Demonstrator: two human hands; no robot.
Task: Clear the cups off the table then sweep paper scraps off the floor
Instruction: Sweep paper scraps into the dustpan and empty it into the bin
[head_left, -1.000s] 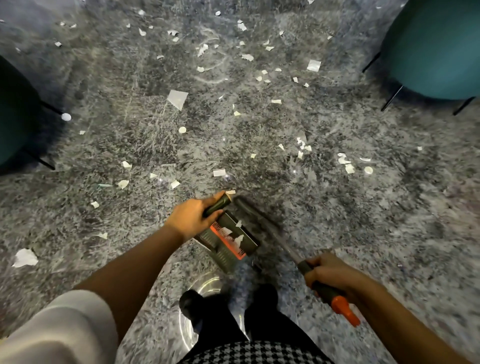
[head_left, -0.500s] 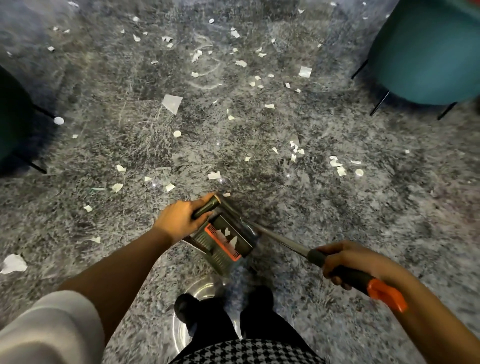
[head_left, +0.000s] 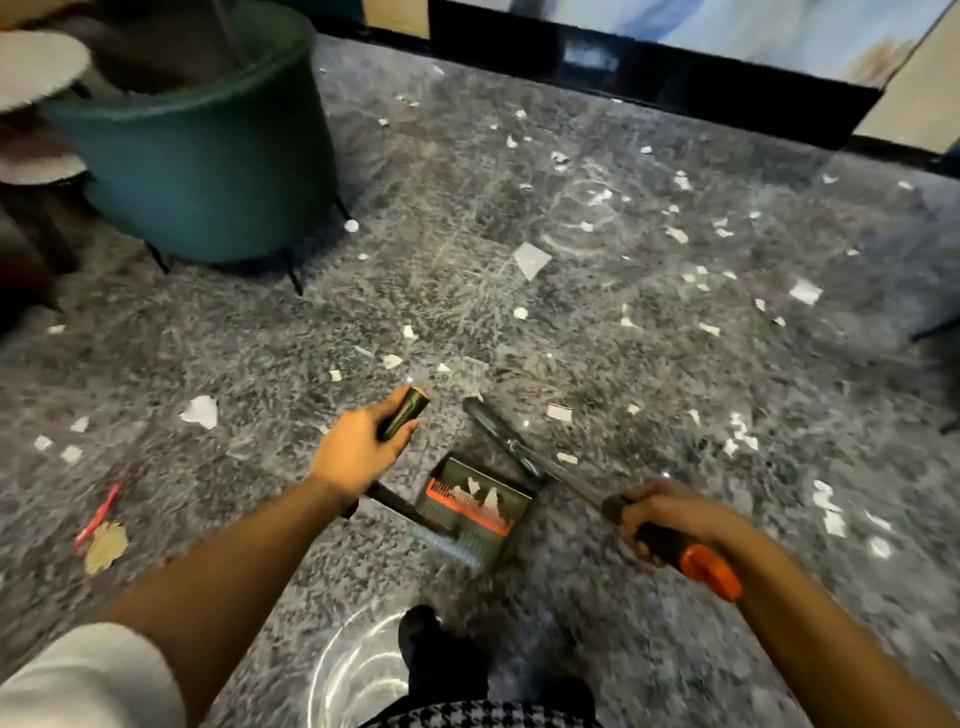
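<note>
In the head view, a grey speckled stone floor (head_left: 675, 374) fills most of the frame. It is strewn with small white paper scraps (head_left: 558, 413), thickest across the centre and right, and one larger square piece (head_left: 531, 260) lies above the middle. At lower centre the left hand (head_left: 358, 454) has its fingers wrapped round the dark cylindrical grip (head_left: 405, 420) of a long-handled dark dustpan with an orange comb edge (head_left: 472, 506). The pan hangs low, just below and right of that hand, and a few white scraps lie inside it; whether it rests on the floor cannot be told. At lower right the right hand (head_left: 670, 519) is clenched round the black handle of a broom with a silver metal shaft (head_left: 571, 480), just above its orange end cap (head_left: 709, 569). The shaft runs up and left to the dark broom head (head_left: 488, 423), which is down near the floor beside the pan's upper right corner. In the upper left stands a teal tub chair on thin black legs (head_left: 208, 171), with a pale round tabletop (head_left: 36, 67) at the frame edge beside it. At the left edge a thin red strip (head_left: 98, 514) touches a crumpled tan scrap (head_left: 106, 545). Along the bottom are a white sleeve (head_left: 88, 680), a black shoe (head_left: 421, 639) and a houndstooth garment (head_left: 483, 719).
</note>
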